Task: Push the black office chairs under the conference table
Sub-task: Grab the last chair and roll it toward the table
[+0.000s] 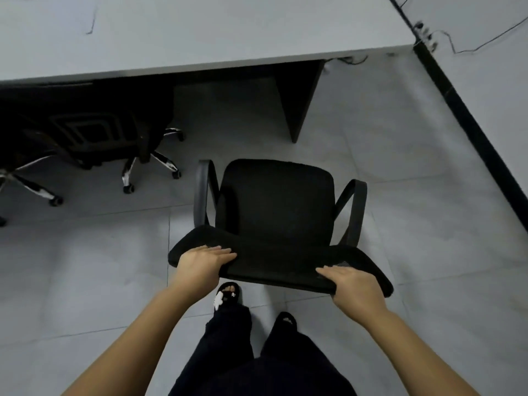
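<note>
A black office chair (pixel 275 201) with two curved armrests stands on the floor right in front of me, its seat facing the grey conference table (pixel 200 32). My left hand (pixel 201 262) grips the left end of the chair's backrest top. My right hand (pixel 353 285) grips the right end of the same edge. The seat's front edge lies a little short of the table's front edge. A second black office chair (pixel 94 130) on a chrome star base sits at the left with its seat tucked under the table.
A dark table leg panel (pixel 300 104) stands under the table, beyond the chair and slightly right. A black skirting strip (pixel 468 132) runs along the wall at the right. Loose cables (pixel 457 47) hang near the table's far right corner. My feet stand just behind the chair.
</note>
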Motion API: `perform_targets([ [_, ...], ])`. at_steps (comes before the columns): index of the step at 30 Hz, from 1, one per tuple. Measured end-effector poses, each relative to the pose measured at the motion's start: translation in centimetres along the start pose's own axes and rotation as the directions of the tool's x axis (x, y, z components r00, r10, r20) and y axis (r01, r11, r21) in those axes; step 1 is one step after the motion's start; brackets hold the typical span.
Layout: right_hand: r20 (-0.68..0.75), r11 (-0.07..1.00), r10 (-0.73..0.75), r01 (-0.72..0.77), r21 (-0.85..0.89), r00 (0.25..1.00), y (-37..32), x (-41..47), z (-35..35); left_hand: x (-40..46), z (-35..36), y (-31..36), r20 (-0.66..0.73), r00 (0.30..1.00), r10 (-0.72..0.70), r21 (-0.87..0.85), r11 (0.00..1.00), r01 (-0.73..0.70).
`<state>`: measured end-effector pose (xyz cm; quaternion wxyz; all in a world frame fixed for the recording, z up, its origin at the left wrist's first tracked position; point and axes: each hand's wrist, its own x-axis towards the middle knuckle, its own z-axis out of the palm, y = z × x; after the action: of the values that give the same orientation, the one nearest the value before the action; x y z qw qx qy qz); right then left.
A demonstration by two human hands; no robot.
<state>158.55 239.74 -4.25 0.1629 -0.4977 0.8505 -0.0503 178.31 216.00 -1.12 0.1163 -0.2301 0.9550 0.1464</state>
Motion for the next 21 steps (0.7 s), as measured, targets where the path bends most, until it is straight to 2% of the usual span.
perform_targets([
  [3,0.025,0.999,0.0,0.001,-0.038,1.0,1.5,2.2,-1.4,1.9,-0.1,0.8,-0.002,0.997,-0.077,0.026,0.997,0.077],
  [7,0.019,0.999,-0.022,0.022,0.025,1.0,3.3,6.0,-2.8,5.1,-1.2,0.6,0.002,0.99,-0.139,0.021,0.99,0.139],
  [15,0.099,0.991,-0.089,0.098,-0.087,0.991,5.9,14.5,-6.3,11.7,-3.0,-1.0,-0.001,0.984,-0.179,0.031,0.983,0.179],
  [21,0.103,0.991,-0.115,0.122,-0.061,0.988,6.1,21.3,-8.1,16.1,-4.5,-3.8,-0.072,0.983,-0.168,0.01,0.985,0.17],
])
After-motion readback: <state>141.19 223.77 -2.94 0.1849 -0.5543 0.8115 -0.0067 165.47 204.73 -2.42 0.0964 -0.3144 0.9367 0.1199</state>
